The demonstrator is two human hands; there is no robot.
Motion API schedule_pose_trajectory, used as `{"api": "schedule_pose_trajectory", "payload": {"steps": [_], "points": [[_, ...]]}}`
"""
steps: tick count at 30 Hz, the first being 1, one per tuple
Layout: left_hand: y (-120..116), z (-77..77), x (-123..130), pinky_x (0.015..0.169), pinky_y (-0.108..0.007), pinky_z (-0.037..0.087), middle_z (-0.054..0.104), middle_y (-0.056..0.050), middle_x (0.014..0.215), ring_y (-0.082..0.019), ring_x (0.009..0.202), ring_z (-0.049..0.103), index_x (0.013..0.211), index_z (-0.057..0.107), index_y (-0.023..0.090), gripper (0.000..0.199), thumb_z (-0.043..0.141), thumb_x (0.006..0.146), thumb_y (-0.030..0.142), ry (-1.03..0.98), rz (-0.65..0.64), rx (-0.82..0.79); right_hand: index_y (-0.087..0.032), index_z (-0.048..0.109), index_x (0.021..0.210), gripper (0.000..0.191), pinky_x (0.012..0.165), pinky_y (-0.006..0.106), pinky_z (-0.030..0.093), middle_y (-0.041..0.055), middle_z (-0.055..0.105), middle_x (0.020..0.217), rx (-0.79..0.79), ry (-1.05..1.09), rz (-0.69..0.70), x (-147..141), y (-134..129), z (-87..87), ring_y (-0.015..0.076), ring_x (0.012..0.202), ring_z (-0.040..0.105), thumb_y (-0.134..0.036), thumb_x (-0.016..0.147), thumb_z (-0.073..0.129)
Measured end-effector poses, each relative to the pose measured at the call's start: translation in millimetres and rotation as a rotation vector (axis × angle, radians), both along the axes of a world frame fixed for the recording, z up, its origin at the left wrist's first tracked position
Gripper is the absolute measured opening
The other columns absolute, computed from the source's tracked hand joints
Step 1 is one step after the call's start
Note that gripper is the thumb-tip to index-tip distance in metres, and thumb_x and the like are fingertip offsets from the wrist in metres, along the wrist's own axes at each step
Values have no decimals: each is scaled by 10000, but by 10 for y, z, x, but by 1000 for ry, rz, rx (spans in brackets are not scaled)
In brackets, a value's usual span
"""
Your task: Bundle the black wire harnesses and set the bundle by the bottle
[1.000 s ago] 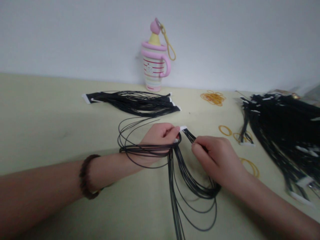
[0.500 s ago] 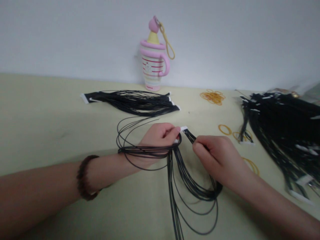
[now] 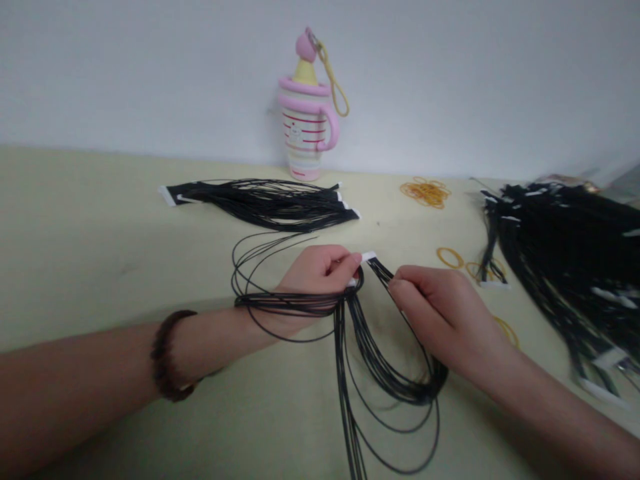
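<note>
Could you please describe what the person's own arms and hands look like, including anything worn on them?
Both the left hand and the right hand are bare, with no gloves. No sleeves show on the forearms. A dark brown bracelet, apparently beaded, circles the left wrist; none shows on the right.

— Your left forearm [image 3: 225,343] reaches in from the left; your left hand [image 3: 317,270] pinches, thumb against curled fingers.
— And your right hand [image 3: 440,310] curls near it, knuckles bent, your right forearm [image 3: 545,397] slanting in from the lower right.
</note>
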State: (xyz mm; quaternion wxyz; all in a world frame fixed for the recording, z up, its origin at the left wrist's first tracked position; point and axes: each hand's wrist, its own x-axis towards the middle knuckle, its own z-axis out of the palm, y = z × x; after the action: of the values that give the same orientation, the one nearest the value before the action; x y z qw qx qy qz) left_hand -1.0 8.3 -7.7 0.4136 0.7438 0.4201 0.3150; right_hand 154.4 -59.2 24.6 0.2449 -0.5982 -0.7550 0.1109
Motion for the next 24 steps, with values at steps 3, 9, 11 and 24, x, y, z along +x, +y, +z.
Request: {"api": "schedule_pose_trajectory", "payload": {"steps": [3,9,11,24], "points": [[5,-2,1,468,-213,232,392,43,503,-77,488,340,560,484,148,339,446,829,351,1,-11,-21,-191,339,517,330,434,222,238,-49,348,455,20,-2,-4,-4,-2,-7,76,423,353,-195,839,408],[-5,9,5,462,-222,221,379,43,495,-81,487,334,561,485,148,344,453,826,365,3,-9,-42,-199,327,534,325,449,235,241,-46,344,463,83,-45,7,-13,-13,-17,87,438,355,-197,851,400],[-14,24,5,467,-221,229,386,44,498,-81,489,339,563,488,147,337,457,829,351,6,-6,-47,-198,323,539,322,453,238,237,-46,344,464,86,-74,5,-9,-11,-27,85,433,347,-195,850,402],[5,8,-4,490,-218,256,399,46,527,-80,507,351,571,488,149,334,446,840,343,2,-74,-8,-144,565,688,178,701,350,453,150,548,964,304,-284,88,22,15,-178,217,832,542,-182,832,468]]}}
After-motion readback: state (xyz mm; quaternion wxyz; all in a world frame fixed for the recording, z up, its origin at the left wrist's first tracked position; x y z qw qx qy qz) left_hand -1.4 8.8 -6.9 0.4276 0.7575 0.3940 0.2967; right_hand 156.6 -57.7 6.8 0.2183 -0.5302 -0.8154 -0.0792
